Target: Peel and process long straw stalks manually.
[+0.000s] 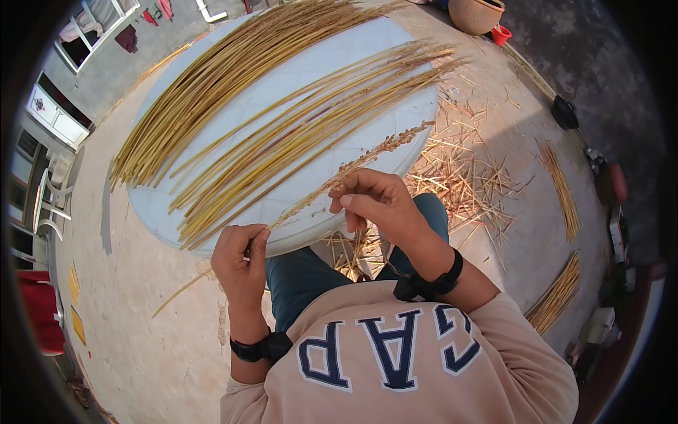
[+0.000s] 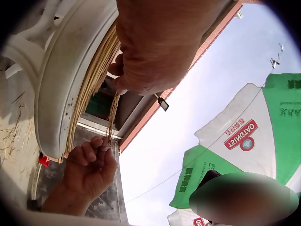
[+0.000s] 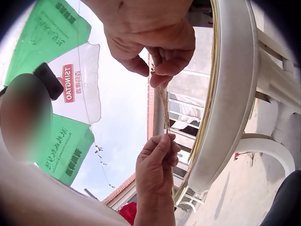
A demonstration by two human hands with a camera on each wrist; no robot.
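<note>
A single dry stalk with a seedy head [image 1: 390, 145] stretches between both hands, over the table's near edge. My left hand [image 1: 239, 256] pinches its stem between thumb and fingers, and the stem's thin tail slants down past that hand. Farther along, my right hand [image 1: 378, 201] holds the seed head with thumb and fingertips, and the tip sticks out beyond. In the right wrist view the seed head [image 3: 164, 106] runs from one hand to the other. Just past the hands, a small row of yellow stalks [image 1: 282, 152] lies on the round white table [image 1: 152, 208].
A thicker pile of stalks [image 1: 212, 85] covers the table's far side. Straw scraps [image 1: 462, 177] litter the ground to the right, with two loose bundles, one a tied-looking sheaf [image 1: 559, 191]. A clay pot [image 1: 476, 14] stands at the back. White chairs [image 1: 53, 205] are at left.
</note>
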